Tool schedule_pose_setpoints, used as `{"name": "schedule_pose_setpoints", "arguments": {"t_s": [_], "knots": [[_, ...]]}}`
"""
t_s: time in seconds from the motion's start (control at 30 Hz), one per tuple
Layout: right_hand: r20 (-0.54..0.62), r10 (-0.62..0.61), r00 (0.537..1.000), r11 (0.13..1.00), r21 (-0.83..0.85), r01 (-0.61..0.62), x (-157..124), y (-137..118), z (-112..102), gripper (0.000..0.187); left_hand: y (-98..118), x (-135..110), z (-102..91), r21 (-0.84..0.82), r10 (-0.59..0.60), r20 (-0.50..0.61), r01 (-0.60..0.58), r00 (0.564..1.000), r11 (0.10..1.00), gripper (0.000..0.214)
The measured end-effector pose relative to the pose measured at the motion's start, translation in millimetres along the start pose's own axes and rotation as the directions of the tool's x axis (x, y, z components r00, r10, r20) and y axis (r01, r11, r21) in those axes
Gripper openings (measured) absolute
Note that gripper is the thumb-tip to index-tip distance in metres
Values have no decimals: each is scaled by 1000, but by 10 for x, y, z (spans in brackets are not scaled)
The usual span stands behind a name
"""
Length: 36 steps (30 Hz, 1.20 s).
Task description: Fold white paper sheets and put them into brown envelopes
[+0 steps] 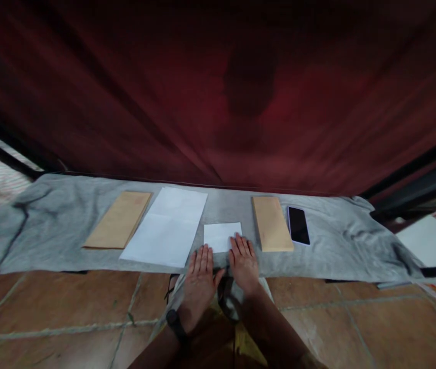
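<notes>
A small white piece of paper (pixel 217 236), seemingly folded, lies flat on the grey cloth in front of me. My right hand (pixel 244 262) is open and rests palm down, its fingertips on the paper's right side. Also palm down and open, my left hand (pixel 201 274) lies at the cloth's near edge, fingertips by the paper's lower left corner; whether they touch it I cannot tell. Left of the small paper are larger white sheets (pixel 169 220) with a crease across them. Neither hand grips anything.
A brown paper envelope or bag (pixel 118 220) lies at the left, and a narrower brown stack (pixel 273 224) at the right. Beside that stack sits a phone (pixel 298 225). Grey cloth (pixel 341 236) covers the narrow surface, with a dark red curtain (pixel 187 118) hanging behind it.
</notes>
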State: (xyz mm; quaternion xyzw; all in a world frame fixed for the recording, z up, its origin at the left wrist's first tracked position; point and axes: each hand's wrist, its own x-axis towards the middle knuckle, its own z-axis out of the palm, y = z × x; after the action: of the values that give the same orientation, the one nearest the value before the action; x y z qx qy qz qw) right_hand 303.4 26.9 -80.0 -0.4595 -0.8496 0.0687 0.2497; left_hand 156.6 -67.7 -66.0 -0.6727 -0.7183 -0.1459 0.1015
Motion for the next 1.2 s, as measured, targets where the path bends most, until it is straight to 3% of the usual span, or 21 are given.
{"name": "schedule_pose_setpoints", "arguments": {"t_s": [0.23, 0.43, 0.57, 0.77, 1.0, 1.2], "knots": [[69, -41, 997, 999, -32, 43, -24, 39, -48, 49, 196, 272, 41, -126, 160, 115, -146, 980, 981, 65], [122, -56, 991, 998, -19, 59, -80, 86, -88, 51, 115, 213, 100, -181, 226, 187, -193, 956, 964, 75], [131, -80, 988, 997, 5, 80, -276, 177, -145, 52, 122, 200, 109, -164, 241, 210, -209, 947, 964, 85], [93, -111, 989, 994, 2, 112, -507, 298, -247, 54, 136, 224, 89, -125, 251, 248, -226, 936, 966, 83], [65, -91, 994, 996, 19, 90, -364, 248, -280, 48, 152, 236, 85, -102, 234, 275, -214, 932, 971, 81], [175, -107, 979, 994, -7, 109, -227, 136, -255, 47, 162, 240, 100, -92, 233, 283, -216, 930, 972, 83]]}}
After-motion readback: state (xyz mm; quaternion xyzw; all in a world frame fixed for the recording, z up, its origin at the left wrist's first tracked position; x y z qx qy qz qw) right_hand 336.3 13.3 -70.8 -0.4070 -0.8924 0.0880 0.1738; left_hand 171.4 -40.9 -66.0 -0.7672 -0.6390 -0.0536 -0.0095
